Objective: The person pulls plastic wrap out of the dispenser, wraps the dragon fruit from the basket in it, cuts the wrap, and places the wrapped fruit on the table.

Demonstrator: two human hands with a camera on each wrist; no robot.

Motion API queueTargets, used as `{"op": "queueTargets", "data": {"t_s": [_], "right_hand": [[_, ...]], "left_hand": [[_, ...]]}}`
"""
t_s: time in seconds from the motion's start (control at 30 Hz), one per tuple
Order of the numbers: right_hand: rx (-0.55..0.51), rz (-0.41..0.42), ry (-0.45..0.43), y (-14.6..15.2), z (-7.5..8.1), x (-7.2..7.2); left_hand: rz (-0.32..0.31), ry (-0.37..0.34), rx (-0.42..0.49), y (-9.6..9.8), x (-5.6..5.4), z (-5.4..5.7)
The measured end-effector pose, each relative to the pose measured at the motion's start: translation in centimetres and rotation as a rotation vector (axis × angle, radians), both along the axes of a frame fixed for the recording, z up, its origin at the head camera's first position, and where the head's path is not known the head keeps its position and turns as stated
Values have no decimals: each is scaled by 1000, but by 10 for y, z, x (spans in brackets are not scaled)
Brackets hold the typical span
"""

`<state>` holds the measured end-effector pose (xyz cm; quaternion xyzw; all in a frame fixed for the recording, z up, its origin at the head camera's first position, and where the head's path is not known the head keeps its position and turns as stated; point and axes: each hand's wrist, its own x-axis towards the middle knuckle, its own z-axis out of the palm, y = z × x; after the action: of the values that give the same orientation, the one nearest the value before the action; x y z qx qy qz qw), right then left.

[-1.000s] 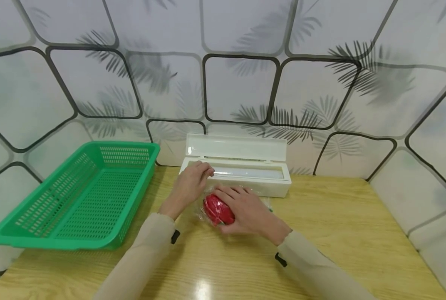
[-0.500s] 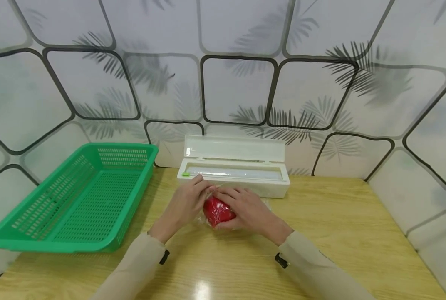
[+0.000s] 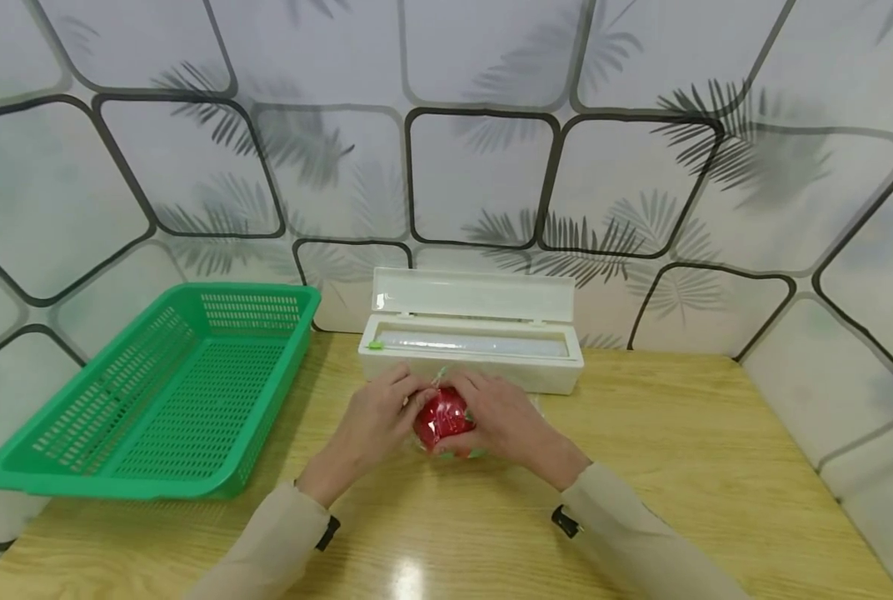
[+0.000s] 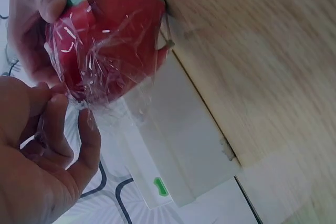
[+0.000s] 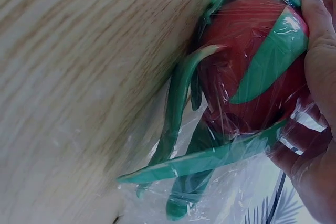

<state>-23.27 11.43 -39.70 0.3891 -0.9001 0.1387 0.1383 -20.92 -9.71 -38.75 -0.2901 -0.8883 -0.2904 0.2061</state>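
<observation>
A red dragon fruit [image 3: 442,419] with green scales sits on the table, wrapped in clear cling film [image 5: 239,200]. My right hand [image 3: 510,423] grips the fruit from its right side, thumb at the near side and fingers over the top. At the upper left of the fruit, my left hand [image 3: 370,421] pinches a gathered edge of the film between thumb and fingers, plain in the left wrist view. Long green scales [image 5: 178,166] and loose film stick out at the stem end in the right wrist view. Both palms are partly hidden.
Right behind the hands stands a white cling film box [image 3: 536,377], its lid [image 3: 472,293] raised, with a film roll [image 3: 484,343] inside and a green slider [image 3: 375,344] at its left. A green basket [image 3: 19,479] stands on the left. A patterned wall [image 3: 484,183] closes the back.
My left hand has moved from the box's left end down to the film beside the fruit. The fruit has turned in the right hand, with green scales now showing.
</observation>
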Motion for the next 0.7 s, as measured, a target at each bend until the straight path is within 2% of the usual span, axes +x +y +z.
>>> {"op": "queueTargets", "data": {"t_s": [0.1, 0.23, 0.4, 0.57, 0.6, 0.7], "right_hand": [[-28, -26, -19, 0, 0, 1], [-25, -43, -14, 1, -1, 1], [-31, -51, -36, 1, 0, 1], [-5, -34, -19, 0, 0, -1], [3, -28, -13, 0, 0, -1], [0, -7, 9, 0, 0, -1]], "left_hand": [[17, 11, -46, 2, 4, 0], [22, 68, -162, 2, 10, 3], [10, 103, -304, 0, 26, 13], [-30, 58, -463, -2, 49, 16], [-42, 31, -482, -2, 52, 15], [-67, -66, -471, -3, 60, 14]]}}
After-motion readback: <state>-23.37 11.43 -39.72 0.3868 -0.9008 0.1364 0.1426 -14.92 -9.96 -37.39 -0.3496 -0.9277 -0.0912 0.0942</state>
